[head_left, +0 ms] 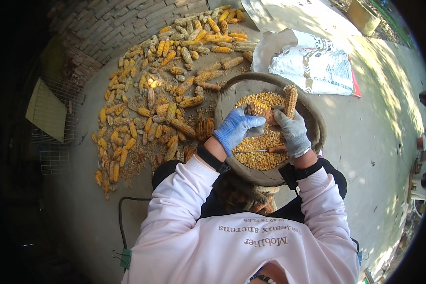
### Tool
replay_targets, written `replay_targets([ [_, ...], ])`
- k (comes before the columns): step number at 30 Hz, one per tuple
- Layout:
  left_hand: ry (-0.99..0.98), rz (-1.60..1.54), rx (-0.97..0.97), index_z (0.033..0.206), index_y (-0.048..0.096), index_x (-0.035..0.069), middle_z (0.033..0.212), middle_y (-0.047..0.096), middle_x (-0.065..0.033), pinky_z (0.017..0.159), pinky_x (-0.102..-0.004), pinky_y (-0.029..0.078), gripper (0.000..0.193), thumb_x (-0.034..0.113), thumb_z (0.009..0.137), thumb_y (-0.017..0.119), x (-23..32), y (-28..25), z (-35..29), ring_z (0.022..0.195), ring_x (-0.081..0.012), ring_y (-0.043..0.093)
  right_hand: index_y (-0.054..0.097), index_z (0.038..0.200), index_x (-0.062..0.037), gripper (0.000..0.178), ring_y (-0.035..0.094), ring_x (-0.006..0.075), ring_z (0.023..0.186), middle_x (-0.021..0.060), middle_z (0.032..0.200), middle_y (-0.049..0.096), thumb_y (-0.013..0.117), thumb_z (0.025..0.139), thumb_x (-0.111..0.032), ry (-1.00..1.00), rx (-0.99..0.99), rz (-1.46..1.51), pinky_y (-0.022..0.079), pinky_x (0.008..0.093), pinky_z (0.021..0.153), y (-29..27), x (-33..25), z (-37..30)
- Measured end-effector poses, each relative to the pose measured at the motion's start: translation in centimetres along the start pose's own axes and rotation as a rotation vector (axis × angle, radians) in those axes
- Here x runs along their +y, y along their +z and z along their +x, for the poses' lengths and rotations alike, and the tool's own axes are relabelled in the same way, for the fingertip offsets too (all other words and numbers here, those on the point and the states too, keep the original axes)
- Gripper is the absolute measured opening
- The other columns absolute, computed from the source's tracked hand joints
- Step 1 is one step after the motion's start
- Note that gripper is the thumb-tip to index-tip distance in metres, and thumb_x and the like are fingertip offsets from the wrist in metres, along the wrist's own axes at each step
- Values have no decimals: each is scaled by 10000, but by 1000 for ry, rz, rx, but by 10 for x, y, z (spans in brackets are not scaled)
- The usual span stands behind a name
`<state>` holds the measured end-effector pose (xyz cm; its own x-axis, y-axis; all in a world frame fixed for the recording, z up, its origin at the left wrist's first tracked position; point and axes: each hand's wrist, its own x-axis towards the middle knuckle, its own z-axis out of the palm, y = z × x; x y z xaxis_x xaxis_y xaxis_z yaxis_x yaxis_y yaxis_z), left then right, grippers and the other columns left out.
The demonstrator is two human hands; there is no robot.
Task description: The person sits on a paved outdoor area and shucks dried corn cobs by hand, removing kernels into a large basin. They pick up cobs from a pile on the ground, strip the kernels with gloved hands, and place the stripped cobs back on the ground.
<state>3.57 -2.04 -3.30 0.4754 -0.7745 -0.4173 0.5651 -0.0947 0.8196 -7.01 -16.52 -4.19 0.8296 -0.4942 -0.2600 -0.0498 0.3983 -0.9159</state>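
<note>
Over a wide round basin (318,128) of loose yellow kernels (265,161), my two gloved hands meet. In a blue glove, my left hand (239,127) is closed on a partly shelled corn cob (260,108). My right hand (292,132), in a grey glove, grips a bare corn cob (291,99) that stands up from its fingers; its thumb side is against the partly shelled cob. Below the hands, a thin metal tool with a wooden handle (277,149) lies on the kernels. The glove fingertips are partly hidden behind the cobs.
A large heap of corn ears (175,90) spreads over the floor to the left and far side. Beyond the basin lies a white printed sack (317,64). A brick wall (104,33) and a wire cage (57,118) stand left. Bare cobs (262,201) lie below the basin.
</note>
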Motion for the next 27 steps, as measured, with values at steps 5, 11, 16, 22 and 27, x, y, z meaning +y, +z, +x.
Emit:
replay_targets([
  [5, 156, -68, 91, 1121, 502, 58, 1025, 573, -62, 745, -281, 532, 339, 217, 842, 609, -12, 23, 7, 902, -147, 589, 580, 991, -17, 195, 588, 98, 735, 37, 842, 626, 638, 838, -124, -121, 69, -67, 501, 241, 659, 15, 13, -2],
  [11, -29, -184, 46, 1191, 458, 109, 1009, 550, -67, 699, -355, 562, 384, 232, 846, 574, -10, 19, 3, 835, -178, 599, 606, 999, -28, 181, 560, 82, 760, 6, 855, 615, 622, 828, -88, 12, 65, -77, 462, 229, 674, 16, 4, -5],
  [16, 211, 638, 192, 1112, 418, -35, 991, 595, -94, 753, -310, 515, 387, 64, 794, 615, -24, 25, 11, 830, -208, 616, 572, 1057, -24, 254, 548, 70, 760, 3, 857, 601, 621, 859, -176, -106, 36, 165, 466, 224, 676, 17, -7, 0],
  [22, -48, 637, 157, 1020, 427, -25, 885, 597, -97, 588, -322, 523, 396, 94, 733, 673, -27, 44, 0, 782, -199, 610, 605, 986, -20, 203, 535, 58, 671, -9, 782, 605, 622, 861, -179, -175, 265, -267, 451, 221, 586, 30, 5, 4],
  [27, -180, 140, 35, 971, 490, -14, 717, 541, -55, 437, -280, 487, 348, 140, 707, 657, -14, 41, -20, 555, -121, 529, 602, 867, 0, 209, 525, 65, 613, 11, 717, 595, 640, 849, -204, -112, 255, -18, 445, 238, 553, 28, 9, 15],
])
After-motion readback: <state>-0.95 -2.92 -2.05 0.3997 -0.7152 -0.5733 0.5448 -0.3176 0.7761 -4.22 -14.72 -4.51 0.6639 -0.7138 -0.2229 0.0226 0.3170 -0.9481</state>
